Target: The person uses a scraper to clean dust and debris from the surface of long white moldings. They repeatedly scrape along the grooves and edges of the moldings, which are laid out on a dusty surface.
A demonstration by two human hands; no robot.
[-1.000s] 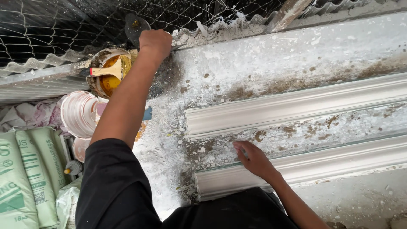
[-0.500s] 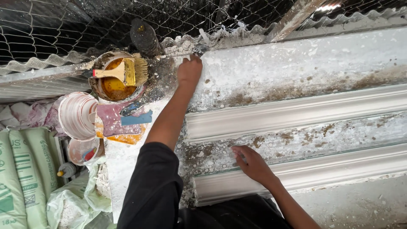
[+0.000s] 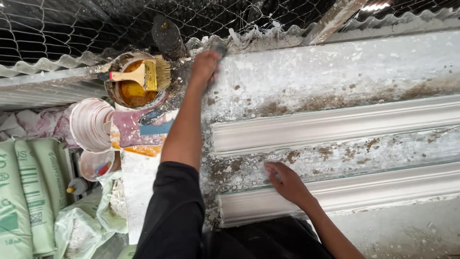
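Plaster cornice mouldings (image 3: 335, 129) lie in two long white strips across a spattered, stained workbench (image 3: 345, 67), one farther and one nearer (image 3: 364, 192). Between them the right hand (image 3: 286, 181) rests flat, fingers spread and loose, touching the mottled bench surface just beside the nearer strip and holding nothing. The left hand (image 3: 205, 67) reaches to the far edge, arm straight and sleeve dark, fingers curled tight round a small grey tool (image 3: 219, 49); what kind it is cannot be told. Left of it, a paintbrush (image 3: 143, 75) lies across a tin of yellow liquid (image 3: 130, 91).
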